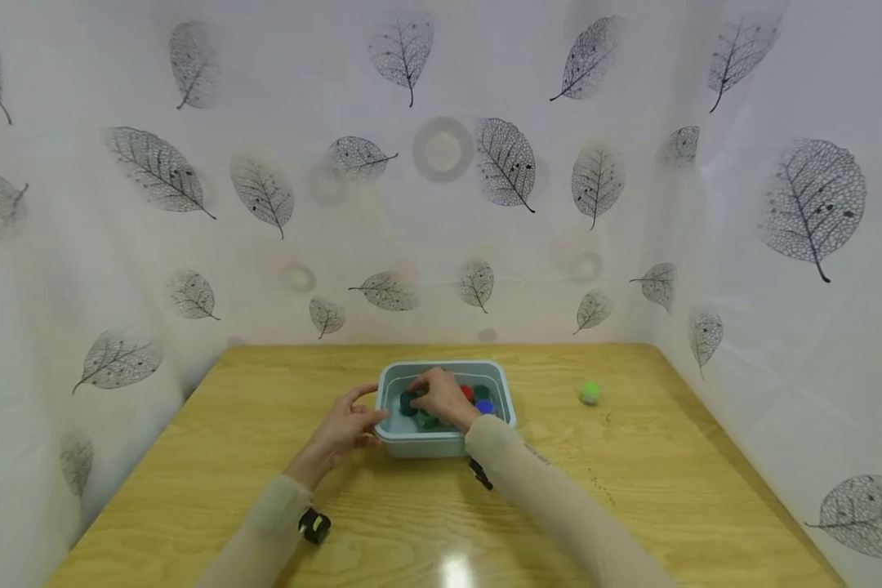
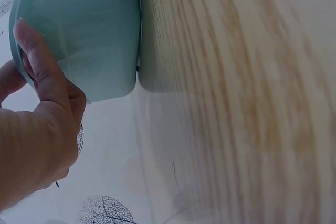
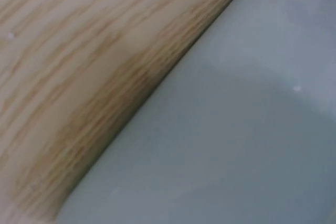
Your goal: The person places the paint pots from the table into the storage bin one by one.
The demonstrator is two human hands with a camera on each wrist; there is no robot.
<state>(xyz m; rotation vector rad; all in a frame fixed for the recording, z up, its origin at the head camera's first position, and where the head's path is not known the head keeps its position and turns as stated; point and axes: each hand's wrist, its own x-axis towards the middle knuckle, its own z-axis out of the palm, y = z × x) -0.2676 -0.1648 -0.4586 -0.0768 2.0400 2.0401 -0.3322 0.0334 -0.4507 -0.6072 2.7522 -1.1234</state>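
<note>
A pale blue-green plastic tub [image 1: 422, 447] stands on the table with several small round pieces inside, which look like bottle caps. My left hand [image 1: 344, 428] grips the tub's left rim; in the left wrist view, fingers [image 2: 39, 56] lie on both sides of that rim. Reaching in over the front edge, my right hand [image 1: 443, 398] pinches a dark green cap [image 1: 407, 403] near the tub's left end. A green cap [image 1: 426, 420] lies below its fingers. Toward the right end are a red cap [image 1: 467, 393], a blue cap [image 1: 484, 406] and another dark green cap [image 1: 481, 392].
A lime-green and whitish ball [image 1: 590, 393] lies on the wooden table [image 1: 632, 474], to the right of the tub. Small dark specks dot the wood below it. A leaf-printed white curtain [image 1: 441, 229] borders the table at the back and sides.
</note>
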